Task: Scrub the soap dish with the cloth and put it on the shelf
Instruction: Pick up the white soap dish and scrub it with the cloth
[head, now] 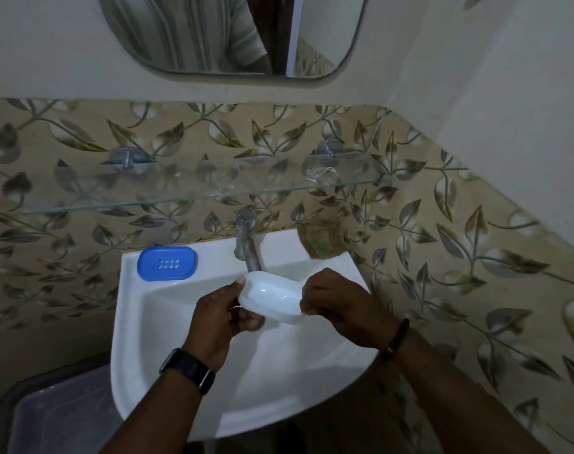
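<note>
Dish (272,298), white and glossy, is up over the sink (141,322) bowl, just below the tap (248,244) and tilted; I cannot tell whether its hollow or its underside faces me. My left hand (218,314) grips its left end, thumb on top and fingers curled beneath. My right hand (336,304) pinches the right end. A brownish cloth (321,240) lies on the sink's back rim, right of the tap, against the wall. 1 blue tray (167,263) sits on the rim at left. A glass shelf (181,191) runs above the tap.
</note>
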Action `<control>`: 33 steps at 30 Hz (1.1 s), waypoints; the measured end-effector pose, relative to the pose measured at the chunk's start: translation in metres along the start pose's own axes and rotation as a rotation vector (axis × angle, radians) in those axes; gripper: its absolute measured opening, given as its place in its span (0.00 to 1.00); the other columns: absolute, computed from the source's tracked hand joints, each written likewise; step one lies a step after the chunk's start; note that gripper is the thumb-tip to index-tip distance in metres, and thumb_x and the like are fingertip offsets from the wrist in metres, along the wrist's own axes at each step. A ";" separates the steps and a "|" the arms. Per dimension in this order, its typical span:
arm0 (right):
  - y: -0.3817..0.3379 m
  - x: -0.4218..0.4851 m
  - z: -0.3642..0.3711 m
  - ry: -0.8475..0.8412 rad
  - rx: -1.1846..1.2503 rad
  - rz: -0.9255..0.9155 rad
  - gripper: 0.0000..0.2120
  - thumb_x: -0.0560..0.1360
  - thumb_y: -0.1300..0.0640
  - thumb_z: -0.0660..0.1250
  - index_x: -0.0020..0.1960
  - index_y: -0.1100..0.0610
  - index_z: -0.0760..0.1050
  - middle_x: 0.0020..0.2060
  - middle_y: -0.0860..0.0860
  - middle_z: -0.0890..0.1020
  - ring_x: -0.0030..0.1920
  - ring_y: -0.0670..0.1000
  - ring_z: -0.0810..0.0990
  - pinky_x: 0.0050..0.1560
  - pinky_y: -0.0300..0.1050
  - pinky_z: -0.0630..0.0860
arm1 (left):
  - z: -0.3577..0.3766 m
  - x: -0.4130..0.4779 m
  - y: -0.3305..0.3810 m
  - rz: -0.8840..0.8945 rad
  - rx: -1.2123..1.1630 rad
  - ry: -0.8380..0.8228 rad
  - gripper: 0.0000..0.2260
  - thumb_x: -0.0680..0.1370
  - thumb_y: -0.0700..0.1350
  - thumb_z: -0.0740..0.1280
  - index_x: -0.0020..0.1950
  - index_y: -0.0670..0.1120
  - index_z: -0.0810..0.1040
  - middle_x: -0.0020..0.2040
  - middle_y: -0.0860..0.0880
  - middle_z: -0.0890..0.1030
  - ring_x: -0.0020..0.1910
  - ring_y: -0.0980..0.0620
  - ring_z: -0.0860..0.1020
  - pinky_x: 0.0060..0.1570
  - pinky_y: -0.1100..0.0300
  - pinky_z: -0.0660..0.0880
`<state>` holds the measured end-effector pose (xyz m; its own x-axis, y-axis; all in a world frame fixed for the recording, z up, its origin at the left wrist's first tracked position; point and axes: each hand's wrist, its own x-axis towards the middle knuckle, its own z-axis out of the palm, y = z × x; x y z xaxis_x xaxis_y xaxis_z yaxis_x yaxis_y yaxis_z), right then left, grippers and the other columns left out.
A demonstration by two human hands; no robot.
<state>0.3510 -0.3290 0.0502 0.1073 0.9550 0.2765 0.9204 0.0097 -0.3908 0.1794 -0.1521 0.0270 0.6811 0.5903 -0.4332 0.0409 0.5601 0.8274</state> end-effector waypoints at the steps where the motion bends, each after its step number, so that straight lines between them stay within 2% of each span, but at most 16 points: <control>1: 0.006 0.000 -0.004 0.018 0.007 -0.008 0.05 0.78 0.64 0.66 0.49 0.57 0.80 0.51 0.53 0.81 0.54 0.53 0.77 0.52 0.51 0.77 | 0.001 0.003 0.001 -0.016 -0.023 -0.010 0.10 0.80 0.47 0.66 0.54 0.43 0.83 0.50 0.36 0.83 0.43 0.40 0.80 0.33 0.55 0.83; 3: 0.018 0.000 -0.007 0.121 0.047 0.030 0.07 0.79 0.61 0.66 0.55 0.57 0.80 0.57 0.54 0.80 0.62 0.51 0.76 0.62 0.44 0.75 | 0.003 0.010 -0.001 -0.024 -0.092 -0.006 0.09 0.80 0.44 0.67 0.55 0.41 0.83 0.53 0.36 0.82 0.47 0.38 0.79 0.37 0.53 0.84; 5: 0.034 0.004 -0.007 0.267 0.039 0.128 0.12 0.80 0.60 0.65 0.63 0.56 0.78 0.63 0.53 0.78 0.68 0.43 0.71 0.68 0.37 0.68 | 0.007 0.015 -0.005 0.005 -0.151 0.015 0.10 0.80 0.43 0.67 0.57 0.40 0.82 0.52 0.38 0.82 0.45 0.42 0.80 0.41 0.52 0.84; 7: 0.051 0.014 -0.004 0.373 -0.030 0.231 0.17 0.81 0.60 0.63 0.70 0.57 0.74 0.65 0.53 0.77 0.69 0.43 0.68 0.70 0.40 0.67 | 0.012 0.015 -0.011 0.037 -0.185 0.028 0.11 0.80 0.43 0.66 0.58 0.40 0.83 0.50 0.40 0.82 0.42 0.45 0.79 0.42 0.52 0.84; 10: 0.076 0.038 -0.001 0.413 -0.089 0.333 0.22 0.80 0.60 0.59 0.73 0.61 0.69 0.69 0.59 0.75 0.71 0.53 0.69 0.73 0.48 0.66 | 0.016 0.015 -0.021 0.055 -0.194 0.032 0.12 0.80 0.43 0.65 0.60 0.41 0.82 0.54 0.39 0.85 0.48 0.41 0.80 0.45 0.53 0.85; 15: 0.146 0.070 0.023 0.289 -0.109 0.403 0.27 0.81 0.55 0.57 0.78 0.62 0.61 0.76 0.60 0.66 0.77 0.59 0.62 0.78 0.51 0.58 | 0.022 0.017 -0.031 0.080 -0.177 0.098 0.13 0.81 0.41 0.64 0.64 0.42 0.80 0.59 0.38 0.84 0.54 0.38 0.82 0.46 0.52 0.84; 17: 0.175 0.074 0.039 0.079 -0.174 0.464 0.27 0.81 0.57 0.59 0.79 0.60 0.58 0.78 0.59 0.62 0.78 0.60 0.59 0.79 0.55 0.56 | 0.022 0.016 -0.035 0.072 -0.155 0.124 0.14 0.80 0.41 0.65 0.65 0.42 0.80 0.59 0.38 0.84 0.57 0.32 0.81 0.51 0.47 0.83; 19: 0.195 0.072 0.058 -0.167 -0.221 0.559 0.26 0.83 0.57 0.58 0.79 0.57 0.58 0.79 0.58 0.59 0.79 0.61 0.58 0.79 0.56 0.55 | 0.022 0.015 -0.039 0.065 -0.147 0.154 0.15 0.79 0.42 0.66 0.65 0.43 0.80 0.59 0.39 0.84 0.60 0.29 0.78 0.54 0.43 0.82; 20: 0.198 0.069 0.066 -0.189 -0.230 0.578 0.24 0.82 0.57 0.57 0.78 0.57 0.61 0.78 0.58 0.62 0.78 0.61 0.60 0.78 0.56 0.56 | 0.023 0.013 -0.039 0.066 -0.150 0.167 0.15 0.78 0.42 0.67 0.65 0.43 0.80 0.58 0.38 0.84 0.60 0.29 0.79 0.55 0.43 0.81; 21: 0.202 0.065 0.075 -0.138 -0.251 0.561 0.23 0.81 0.57 0.60 0.75 0.57 0.67 0.76 0.59 0.68 0.75 0.63 0.65 0.76 0.57 0.61 | 0.023 0.011 -0.040 0.070 -0.154 0.177 0.15 0.78 0.42 0.67 0.64 0.43 0.81 0.57 0.38 0.84 0.58 0.32 0.80 0.54 0.44 0.81; 23: 0.205 0.066 0.084 -0.010 -0.313 0.510 0.18 0.73 0.64 0.70 0.63 0.59 0.80 0.63 0.62 0.80 0.62 0.66 0.79 0.65 0.59 0.74 | 0.025 0.010 -0.041 0.081 -0.156 0.187 0.13 0.78 0.42 0.67 0.62 0.44 0.83 0.56 0.38 0.85 0.52 0.40 0.83 0.51 0.46 0.82; 25: 0.206 0.067 0.086 0.096 -0.358 0.453 0.15 0.69 0.67 0.72 0.55 0.59 0.83 0.53 0.61 0.84 0.51 0.65 0.83 0.53 0.58 0.81 | 0.026 0.008 -0.045 0.077 -0.162 0.203 0.11 0.79 0.40 0.66 0.59 0.44 0.84 0.54 0.40 0.86 0.47 0.45 0.83 0.49 0.48 0.82; 27: 0.204 0.064 0.083 0.150 -0.404 0.420 0.11 0.71 0.65 0.66 0.50 0.59 0.82 0.45 0.59 0.84 0.45 0.64 0.82 0.45 0.55 0.81 | 0.027 0.008 -0.048 0.059 -0.173 0.207 0.11 0.79 0.39 0.66 0.59 0.43 0.84 0.54 0.40 0.86 0.48 0.43 0.82 0.48 0.48 0.82; 29: 0.202 0.062 0.082 0.176 -0.367 0.465 0.14 0.73 0.62 0.58 0.48 0.60 0.82 0.41 0.59 0.83 0.42 0.64 0.82 0.41 0.55 0.81 | 0.028 0.007 -0.050 0.051 -0.186 0.207 0.10 0.79 0.38 0.67 0.58 0.42 0.84 0.52 0.39 0.85 0.49 0.41 0.80 0.48 0.48 0.82; 31: 0.188 0.067 0.078 0.231 -0.156 0.649 0.12 0.75 0.62 0.60 0.47 0.60 0.83 0.42 0.59 0.85 0.45 0.64 0.83 0.44 0.54 0.80 | 0.027 0.005 -0.049 0.059 -0.183 0.214 0.10 0.79 0.38 0.67 0.58 0.41 0.84 0.53 0.39 0.86 0.48 0.43 0.82 0.49 0.48 0.82; 33: 0.169 0.073 0.068 0.371 0.128 0.793 0.07 0.77 0.63 0.66 0.44 0.55 0.81 0.40 0.54 0.84 0.45 0.61 0.82 0.43 0.47 0.75 | 0.023 0.003 -0.047 0.079 -0.173 0.226 0.10 0.79 0.38 0.67 0.57 0.41 0.85 0.52 0.38 0.86 0.45 0.45 0.83 0.51 0.47 0.82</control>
<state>0.4888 -0.2378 -0.0553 0.8314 0.5376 0.1403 0.4765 -0.5600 -0.6778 0.1963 -0.1900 -0.0055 0.4964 0.7399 -0.4541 -0.1442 0.5861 0.7973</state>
